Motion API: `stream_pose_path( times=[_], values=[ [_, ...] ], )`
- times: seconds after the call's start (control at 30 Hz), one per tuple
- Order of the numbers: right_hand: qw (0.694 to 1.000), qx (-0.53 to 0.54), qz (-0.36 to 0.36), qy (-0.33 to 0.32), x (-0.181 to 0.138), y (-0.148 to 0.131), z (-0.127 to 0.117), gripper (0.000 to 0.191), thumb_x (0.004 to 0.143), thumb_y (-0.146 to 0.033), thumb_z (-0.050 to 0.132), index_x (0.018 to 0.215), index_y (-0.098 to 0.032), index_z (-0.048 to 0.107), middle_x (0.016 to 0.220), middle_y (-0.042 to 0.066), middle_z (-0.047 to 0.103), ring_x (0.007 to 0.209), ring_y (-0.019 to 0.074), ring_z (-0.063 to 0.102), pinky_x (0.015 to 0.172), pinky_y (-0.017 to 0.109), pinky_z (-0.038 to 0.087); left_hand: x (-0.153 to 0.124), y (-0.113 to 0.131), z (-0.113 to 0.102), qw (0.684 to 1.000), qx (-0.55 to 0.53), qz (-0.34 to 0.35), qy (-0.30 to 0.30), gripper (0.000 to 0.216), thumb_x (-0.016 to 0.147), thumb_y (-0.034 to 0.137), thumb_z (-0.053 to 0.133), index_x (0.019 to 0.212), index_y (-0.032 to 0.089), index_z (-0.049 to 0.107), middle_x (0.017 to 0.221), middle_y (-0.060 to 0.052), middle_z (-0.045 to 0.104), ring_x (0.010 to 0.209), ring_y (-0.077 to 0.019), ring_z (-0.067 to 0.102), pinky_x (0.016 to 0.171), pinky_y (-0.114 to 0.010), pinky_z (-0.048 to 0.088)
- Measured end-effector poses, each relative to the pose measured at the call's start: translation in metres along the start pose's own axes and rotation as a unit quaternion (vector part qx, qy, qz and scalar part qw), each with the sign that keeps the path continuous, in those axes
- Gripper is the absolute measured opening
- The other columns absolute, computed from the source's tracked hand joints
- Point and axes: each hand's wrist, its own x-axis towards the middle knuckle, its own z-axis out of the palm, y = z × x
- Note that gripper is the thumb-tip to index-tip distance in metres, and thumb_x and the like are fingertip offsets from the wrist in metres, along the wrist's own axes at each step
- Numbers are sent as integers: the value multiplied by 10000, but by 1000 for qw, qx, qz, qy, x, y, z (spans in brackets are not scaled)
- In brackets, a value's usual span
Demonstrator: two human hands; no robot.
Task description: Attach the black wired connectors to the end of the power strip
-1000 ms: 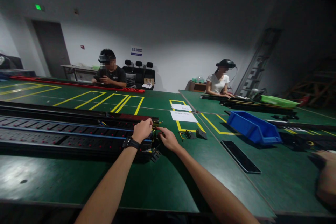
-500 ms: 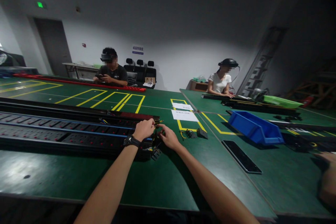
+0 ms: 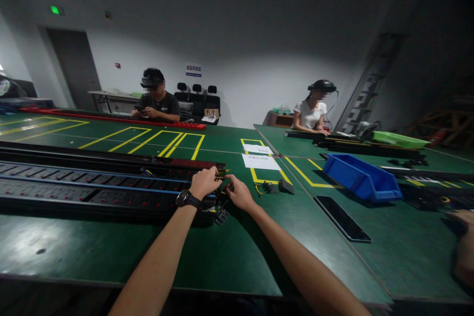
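At the right end of a long black power strip (image 3: 111, 191) with rows of sockets and red dots, both hands work close together. My left hand (image 3: 205, 182), with a dark watch on its wrist, is closed at the strip's end, pinching a yellowish wire (image 3: 221, 177). Just to its right, my right hand (image 3: 240, 192) has its fingers bent and pressed together against the same spot; what is between them is too small to make out. Below the hands, a small black connector block (image 3: 221, 216) hangs by the strip's end, with loose wires beside it.
Small black parts (image 3: 269, 187) lie right of my hands, near white paper sheets (image 3: 261, 162). Further right are a black phone-like slab (image 3: 342, 218) and a blue bin (image 3: 361, 177). Two people sit across the green table (image 3: 237, 266); another person's hand (image 3: 462, 219) shows at the right edge.
The view has shifted very slightly. Both hands stay at the strip's end with almost the same grip.
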Motion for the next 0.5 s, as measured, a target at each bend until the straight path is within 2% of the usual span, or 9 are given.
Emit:
stream_pose_path(
  times=[0.17,0.33,0.5],
  values=[
    [1000,-6,-2,3,0,2,1,420,861,-202,538,1277,-228,584,932,22,682,805,195,621,722,281,434,-2,3,-2,1000,5,-8,15,288,867,395,590,1093,219,618,1115,-116,726,1039,-313,712,875,-410,557],
    [1000,-11,-4,5,0,4,2,448,856,-193,537,1301,-223,582,926,21,678,794,193,615,719,281,440,-3,6,-1,999,38,-2,15,295,887,407,549,1036,179,663,1125,-154,693,1044,-347,706,863,-432,562],
    [1000,-26,-4,-2,0,4,2,515,855,-169,534,1364,-239,575,976,31,696,814,192,622,741,282,449,-2,5,0,999,45,12,14,292,882,412,541,997,202,708,1106,-133,716,1040,-345,709,861,-432,561]
  ],
)
